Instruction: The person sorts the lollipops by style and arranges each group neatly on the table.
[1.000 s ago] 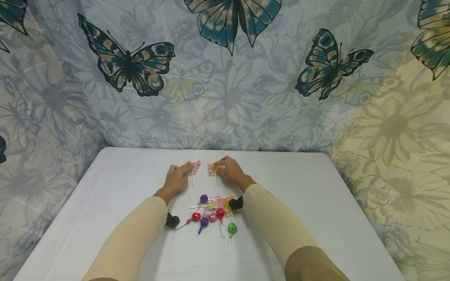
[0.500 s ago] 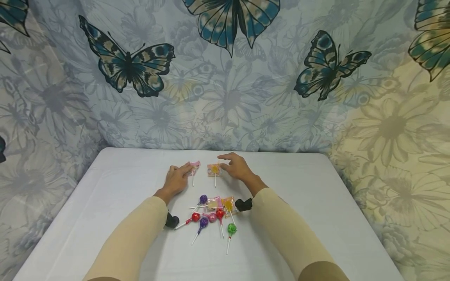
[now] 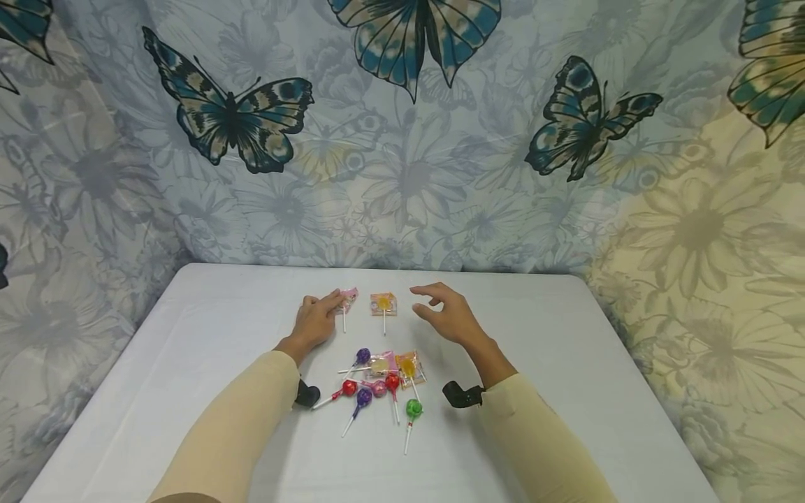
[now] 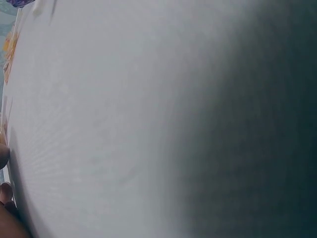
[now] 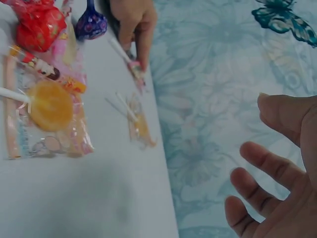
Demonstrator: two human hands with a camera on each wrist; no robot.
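Observation:
At the far side of the table, my left hand (image 3: 316, 318) holds a pink-wrapped lollipop (image 3: 346, 300) by its wrapper, the white stick pointing toward me. The fingers cover part of the candy. An orange flat lollipop (image 3: 383, 303) in a clear wrapper lies just to the right, touched by neither hand. My right hand (image 3: 450, 314) hovers to the right of it with fingers spread and nothing in them, which the right wrist view also shows. Only fingertips (image 4: 4, 156) of the left hand appear at the edge of the left wrist view.
Nearer me lies a loose group of lollipops: purple (image 3: 365, 397), red (image 3: 393, 381), pink (image 3: 379, 388), green (image 3: 414, 409), and an orange wrapped one (image 3: 409, 367). They rest on a white table (image 3: 534, 328) in front of a butterfly-print backdrop (image 3: 415, 175).
My right hand has let go of the orange lollipop and moved away to the right, its fingers spreading. The left hand stays in place on the pink-wrapped lollipop.

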